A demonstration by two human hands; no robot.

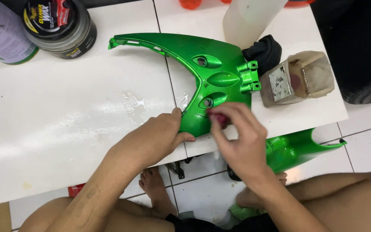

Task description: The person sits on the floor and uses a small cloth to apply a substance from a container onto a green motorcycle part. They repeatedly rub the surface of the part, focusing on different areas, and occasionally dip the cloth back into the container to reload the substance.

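Clearly we are mid-rub on the green panel (202, 73), which lies across the white board (65, 111) at centre frame. Our left hand (155, 137) presses flat on its lower edge; our right hand (237, 137) pinches a small red pad (218, 118). The next stroke, we judge, needs steady bracing.

Inside the fingertips of the right hand (237, 137) a small red thing (218, 118) was mostly hidden; its kind could not be told. Under this hand, part of the green panel (194, 64) was covered. Beyond the fingers, the white bottle (247, 17) was cut by the top edge.
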